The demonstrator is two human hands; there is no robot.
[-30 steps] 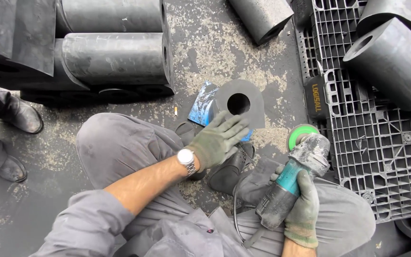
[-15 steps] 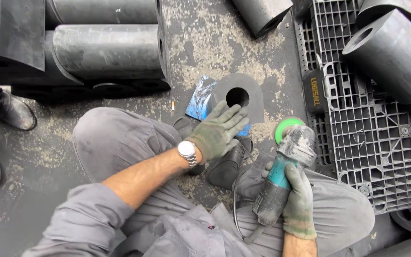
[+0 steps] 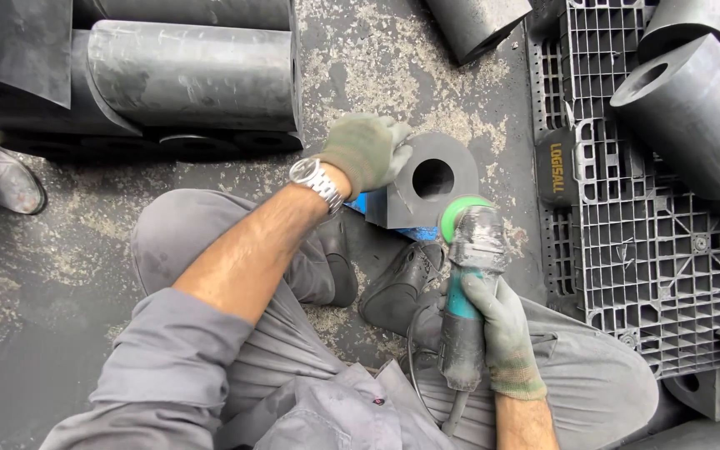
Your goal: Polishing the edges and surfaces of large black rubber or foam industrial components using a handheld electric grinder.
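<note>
We note bare floor point(image 3: 393, 58) open above rubber block point(image 3: 427, 179): free lane there. Left side shut by stacked rubber cylinders point(image 3: 193, 75); right side by grey plastic pallet point(image 3: 652, 250) carrying more cylinders point(image 3: 693, 108). Near side blocked by our boots point(image 3: 397, 287) and knees. Grinder point(image 3: 464, 283) fills gap just right of block.

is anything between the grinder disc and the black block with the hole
Nothing visible. The green disc of the grinder in the right hand sits right at the block edge; the left hand rests on the block's far side.
</note>
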